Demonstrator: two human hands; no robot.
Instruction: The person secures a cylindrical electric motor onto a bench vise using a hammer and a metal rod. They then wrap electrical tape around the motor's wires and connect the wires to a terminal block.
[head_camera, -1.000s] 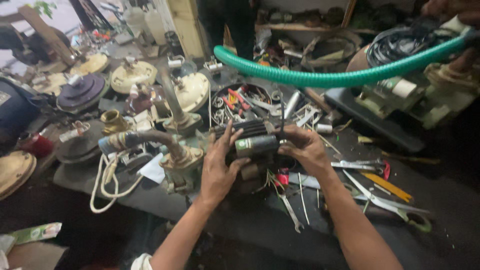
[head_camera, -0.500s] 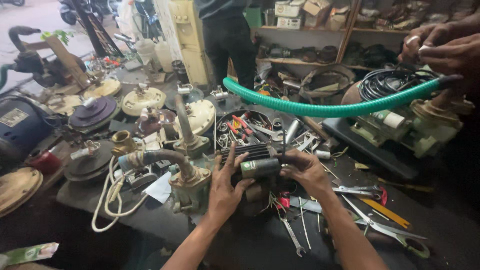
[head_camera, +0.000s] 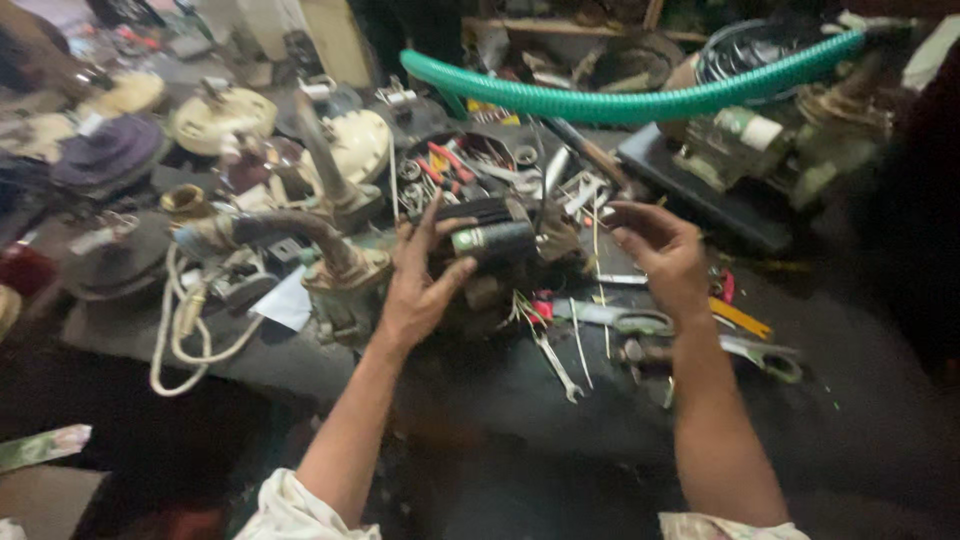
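Single head view, looking steeply down, close over cluttered workbench (head_camera: 860, 400)

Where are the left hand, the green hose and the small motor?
left hand (head_camera: 420, 290), head view, on its back.
green hose (head_camera: 620, 103), head view, mid-span of the ribbed tube.
small motor (head_camera: 495, 240), head view, on its dark cylinder.
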